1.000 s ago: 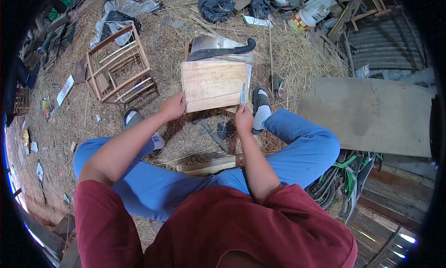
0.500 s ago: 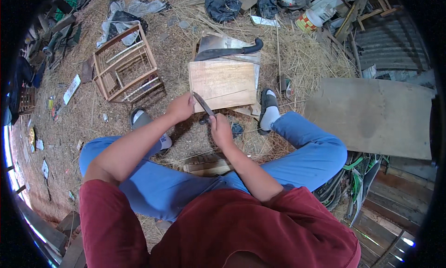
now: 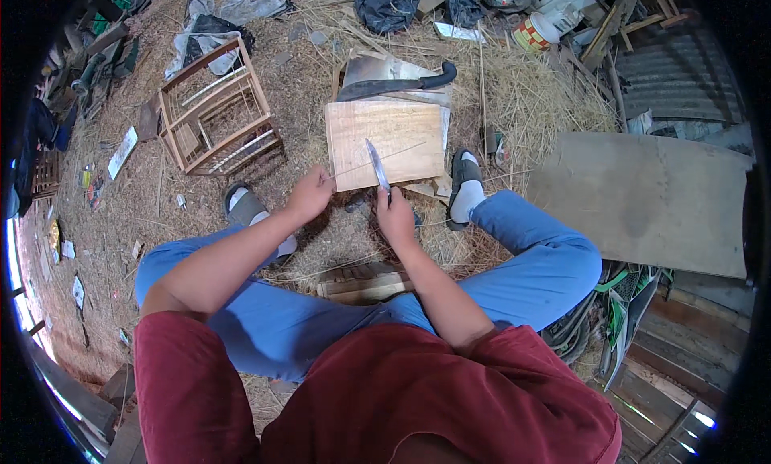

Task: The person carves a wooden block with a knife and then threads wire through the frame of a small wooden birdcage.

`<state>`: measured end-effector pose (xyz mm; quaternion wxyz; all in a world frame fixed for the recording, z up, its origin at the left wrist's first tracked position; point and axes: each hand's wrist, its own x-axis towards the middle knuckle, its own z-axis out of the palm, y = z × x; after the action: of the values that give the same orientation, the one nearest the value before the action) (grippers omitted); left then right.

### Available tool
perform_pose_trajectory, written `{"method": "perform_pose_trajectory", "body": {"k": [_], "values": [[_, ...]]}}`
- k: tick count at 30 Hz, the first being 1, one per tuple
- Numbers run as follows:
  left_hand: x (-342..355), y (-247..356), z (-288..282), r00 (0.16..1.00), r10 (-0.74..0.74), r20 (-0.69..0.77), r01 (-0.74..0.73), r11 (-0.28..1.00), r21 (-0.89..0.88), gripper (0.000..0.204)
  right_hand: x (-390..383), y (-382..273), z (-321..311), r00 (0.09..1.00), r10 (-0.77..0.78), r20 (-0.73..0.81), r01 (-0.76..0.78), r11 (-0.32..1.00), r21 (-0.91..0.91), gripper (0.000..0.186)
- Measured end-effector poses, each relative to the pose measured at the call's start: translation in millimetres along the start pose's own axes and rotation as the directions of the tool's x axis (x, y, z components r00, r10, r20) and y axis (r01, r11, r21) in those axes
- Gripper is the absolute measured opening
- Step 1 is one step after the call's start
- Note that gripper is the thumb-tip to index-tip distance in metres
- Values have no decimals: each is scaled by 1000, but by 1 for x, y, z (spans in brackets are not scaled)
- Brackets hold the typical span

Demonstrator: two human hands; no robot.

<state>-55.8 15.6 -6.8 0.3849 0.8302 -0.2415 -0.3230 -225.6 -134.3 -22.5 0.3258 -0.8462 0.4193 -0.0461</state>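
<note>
A bucket [image 3: 534, 36] in red, yellow and white is located at upper right; its contents cannot be discerned. The knife [image 3: 377, 163] is grasped by the right grip [image 3: 395, 213] over the wooden board [image 3: 353, 128]; its tip is directed forward and slightly left along its long axis. A thin strip [image 3: 405, 151] is pinched in the left grip [image 3: 312, 195], its long axis extended obliquely forward and right across the board.

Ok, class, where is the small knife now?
In the head view, near centre, the small knife is in the right grip, its blade over the board.
</note>
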Motion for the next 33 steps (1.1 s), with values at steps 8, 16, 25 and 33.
{"method": "perform_pose_trajectory", "body": {"k": [8,16,25,33], "values": [[2,-1,2,991,82,-103,-100,978,-184,14,2,0,-5,999,47,4,-47,998,48,47],[11,-2,7,1000,-24,-20,20,982,-188,17,12,16,-10,991,123,51,-127,987,99,50],[13,-17,9,996,44,-77,-55,987,-150,27,-4,-14,-4,986,31,161,-39,998,47,52],[12,-2,2,1000,10,-24,-11,1000,-19,24,-1,-25,-6,980,86,180,-86,996,-4,57]]}}
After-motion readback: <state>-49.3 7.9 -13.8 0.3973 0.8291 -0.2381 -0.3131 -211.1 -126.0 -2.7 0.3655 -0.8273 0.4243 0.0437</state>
